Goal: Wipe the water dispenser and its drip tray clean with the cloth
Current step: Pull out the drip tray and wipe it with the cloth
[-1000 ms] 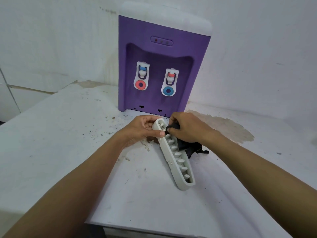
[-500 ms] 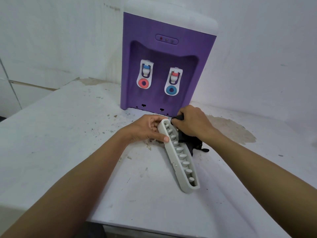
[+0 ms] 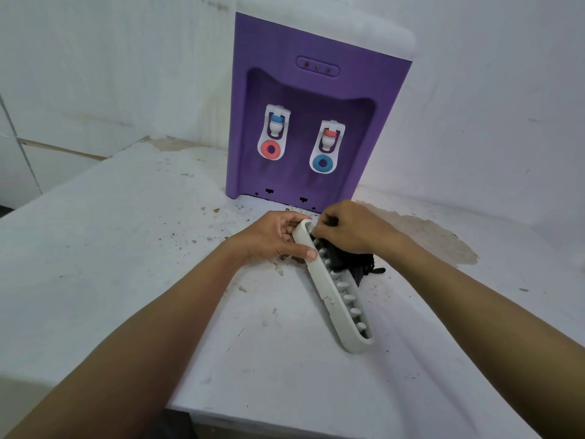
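Since half a second ago, the right hand has been shifted a little to the left, so that its fingertips are now set over the far end of the drip tray rather than beside it. The tray itself is kept in much the same place.

A white table is seen, flecked with dark specks and marked by a brownish stain behind the right wrist. The purple water dispenser is stood upright at the back of the table, against the wall. The grey drip tray is taken off the dispenser and held on the table just in front of its base. It is tipped up on one long edge and laid diagonally, with its ribbed inside turned to the right.

The far end of the tray is gripped by the left hand, with the fingers curled behind it and the thumb pressed on its outer wall. The right hand's fingers are curled tightly, and a dark cloth is pinched in them and pushed into the tray's far end. The rest of the cloth is bunched under that hand, against the tray's ribs.
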